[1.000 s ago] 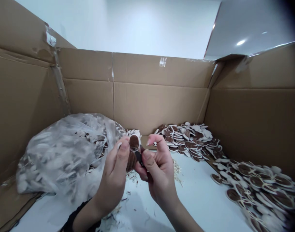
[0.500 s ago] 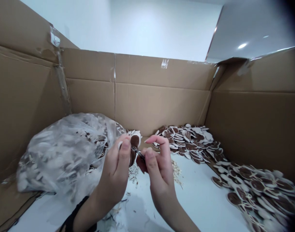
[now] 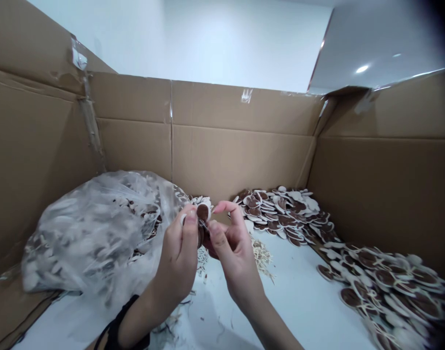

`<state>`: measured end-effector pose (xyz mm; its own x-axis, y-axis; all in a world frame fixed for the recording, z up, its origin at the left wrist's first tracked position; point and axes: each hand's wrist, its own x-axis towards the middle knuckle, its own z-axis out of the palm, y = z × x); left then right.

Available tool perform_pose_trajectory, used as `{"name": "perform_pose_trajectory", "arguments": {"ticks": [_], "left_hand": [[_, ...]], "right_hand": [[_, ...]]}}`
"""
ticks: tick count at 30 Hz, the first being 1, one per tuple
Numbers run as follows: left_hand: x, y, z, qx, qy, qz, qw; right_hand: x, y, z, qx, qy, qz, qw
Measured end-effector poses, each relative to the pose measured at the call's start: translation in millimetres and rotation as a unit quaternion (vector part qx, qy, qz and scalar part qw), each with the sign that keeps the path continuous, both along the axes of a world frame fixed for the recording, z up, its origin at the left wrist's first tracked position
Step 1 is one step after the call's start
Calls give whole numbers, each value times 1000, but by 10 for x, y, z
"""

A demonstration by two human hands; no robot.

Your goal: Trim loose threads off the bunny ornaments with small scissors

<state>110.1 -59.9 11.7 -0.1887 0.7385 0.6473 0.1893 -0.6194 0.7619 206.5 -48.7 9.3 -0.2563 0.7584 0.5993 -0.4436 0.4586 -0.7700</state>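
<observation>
**Trimming a brown disc, held mid-scene**

Cardboard box (image 3: 225,155) surrounding; plastic bag (image 3: 94,228) left. Left hand (image 3: 180,257) pinched on brown disc (image 3: 202,213). Right hand (image 3: 231,248) closed on thin tool (image 3: 204,225), tip touching disc. Next, probably: steady, fine tool pressure.

Left hand (image 3: 181,253) raised, fingers curled in a pinch; right hand (image 3: 231,253) close beside it, index finger extended.

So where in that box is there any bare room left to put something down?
The white floor lies bare between the right hand and the brown-and-white pieces heaped along the right wall. The back corner is crowded with more pieces, the left side is filled by the plastic bag, and scraps litter the middle.
</observation>
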Motion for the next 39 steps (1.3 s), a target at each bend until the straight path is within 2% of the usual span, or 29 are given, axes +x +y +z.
{"name": "perform_pose_trajectory", "arguments": {"ticks": [8,12,16,20,24,27,30,33,36,39], "left_hand": [[-99,-42,125,-48,-60,-122,989],[-145,-88,141,-30,-62,-155,986],[-145,-146,143,-24,-24,-138,990],[-177,-132,166,1,45,-103,994],[-239,-83,197,67,149,-34,986],[-262,-90,207,93,170,-23,981],[-252,-121,191,85,160,-46,982],[-242,-130,148,27,111,-104,988],[-261,-107,113,-40,26,-169,984],[-296,-86,120,-46,1,-161,986]], "right_hand": [[37,-8,7,-8,39,16,999],[78,9,4,6,60,-20,998],[103,12,39,19,-24,-69,997],[133,20,76,51,-93,-57,993],[148,49,43,65,-66,-56,994],[121,44,-11,39,-8,-64,997],[92,14,-43,-20,50,-61,997],[96,-15,-25,-44,73,-63,994],[135,-35,30,-33,37,-65,997],[181,-39,80,-7,-34,-70,997]]}}
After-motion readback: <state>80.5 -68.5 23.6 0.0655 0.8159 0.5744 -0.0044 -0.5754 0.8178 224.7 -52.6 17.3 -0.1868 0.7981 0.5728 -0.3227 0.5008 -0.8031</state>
